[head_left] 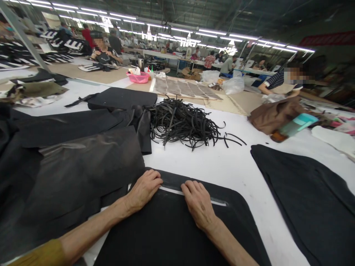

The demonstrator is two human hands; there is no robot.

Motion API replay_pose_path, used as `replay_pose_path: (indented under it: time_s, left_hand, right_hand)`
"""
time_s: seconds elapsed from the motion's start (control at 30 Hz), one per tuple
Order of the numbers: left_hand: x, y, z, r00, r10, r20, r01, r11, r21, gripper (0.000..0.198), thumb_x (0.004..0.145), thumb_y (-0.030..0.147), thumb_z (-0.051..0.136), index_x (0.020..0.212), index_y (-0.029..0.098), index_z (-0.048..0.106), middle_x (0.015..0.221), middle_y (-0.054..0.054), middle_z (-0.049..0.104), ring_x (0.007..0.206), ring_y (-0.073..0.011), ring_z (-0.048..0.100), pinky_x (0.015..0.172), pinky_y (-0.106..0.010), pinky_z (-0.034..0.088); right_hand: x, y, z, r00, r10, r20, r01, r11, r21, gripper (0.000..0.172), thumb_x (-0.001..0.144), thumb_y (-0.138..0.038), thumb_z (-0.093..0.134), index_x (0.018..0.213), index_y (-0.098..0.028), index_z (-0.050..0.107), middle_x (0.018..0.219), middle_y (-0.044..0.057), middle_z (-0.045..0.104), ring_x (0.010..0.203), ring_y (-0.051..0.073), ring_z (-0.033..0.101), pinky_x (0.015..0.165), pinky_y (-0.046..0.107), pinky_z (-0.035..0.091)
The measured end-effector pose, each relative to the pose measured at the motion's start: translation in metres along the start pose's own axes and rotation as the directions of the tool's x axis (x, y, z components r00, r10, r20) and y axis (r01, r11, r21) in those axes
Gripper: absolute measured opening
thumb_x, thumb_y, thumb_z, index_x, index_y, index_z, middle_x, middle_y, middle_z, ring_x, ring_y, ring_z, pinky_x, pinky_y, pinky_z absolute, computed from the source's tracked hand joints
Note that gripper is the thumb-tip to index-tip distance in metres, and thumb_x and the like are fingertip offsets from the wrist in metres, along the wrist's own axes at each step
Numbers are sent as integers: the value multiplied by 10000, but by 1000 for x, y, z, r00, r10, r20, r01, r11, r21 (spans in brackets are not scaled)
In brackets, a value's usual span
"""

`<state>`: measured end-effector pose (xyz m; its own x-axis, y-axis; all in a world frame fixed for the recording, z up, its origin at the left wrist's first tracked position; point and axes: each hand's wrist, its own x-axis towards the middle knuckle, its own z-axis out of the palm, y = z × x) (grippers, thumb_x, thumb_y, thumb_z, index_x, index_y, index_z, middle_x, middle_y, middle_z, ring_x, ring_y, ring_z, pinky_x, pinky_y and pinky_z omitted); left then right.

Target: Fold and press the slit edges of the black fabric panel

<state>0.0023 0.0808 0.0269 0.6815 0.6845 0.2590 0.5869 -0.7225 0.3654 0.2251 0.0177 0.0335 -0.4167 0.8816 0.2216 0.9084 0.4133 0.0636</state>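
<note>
A large black panel [172, 229] with rounded corners lies flat in front of me. Along its far edge runs a black strip [173, 180], with a white line showing beside it. My left hand [145, 186] is closed at the strip's left part, fingers curled over it. Farther right, my right hand [198, 203] is also closed, its bent fingertips pressed on the same strip. The fingertips of both hands are partly hidden. Black sheets of leather-like material [91, 170] lie just left of my left hand.
Beyond the panel a heap of thin black strips [183, 122] sits on the white table [235, 166]. Stacked black panels [307, 195] lie at the right, near a teal-topped bottle [295, 125] and a brown bag [274, 114]. A pink basket [138, 77] stands farther back. Other people work beyond.
</note>
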Motion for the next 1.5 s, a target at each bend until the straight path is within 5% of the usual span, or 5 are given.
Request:
replay_pose_path:
  time_s: [0.3,0.87,1.3,1.5]
  left_hand:
    - [0,-1,3,995,103,-1,-102,987,126,210,896,135,366,877,178,571,918,-50,551,833,-175,459,758,-331,375]
    - [10,6,-4,991,-123,42,126,990,-67,158,886,179,409,810,184,548,932,-35,509,868,-178,438,788,-341,377]
    - [21,28,-10,960,-272,72,259,954,148,192,836,135,422,742,165,586,896,-72,532,861,-216,437,769,-390,371]
    - [29,26,-14,929,-351,117,338,934,117,171,777,129,478,661,176,595,842,-57,545,828,-211,454,715,-360,362]
  right_hand:
    - [-30,26,-4,969,245,1,-237,935,264,149,866,-110,440,917,-173,566,884,41,528,834,177,476,757,305,385]
    - [-29,39,-18,884,418,208,-466,767,441,137,865,-222,457,745,-229,522,785,-24,533,753,124,530,673,252,393]
    - [-17,38,-17,856,421,299,-494,836,238,171,852,-174,408,701,-206,481,760,13,532,742,167,508,669,289,379]
    - [-9,41,-18,820,444,361,-527,832,174,168,833,-176,403,691,-204,489,760,16,548,738,167,524,659,284,363]
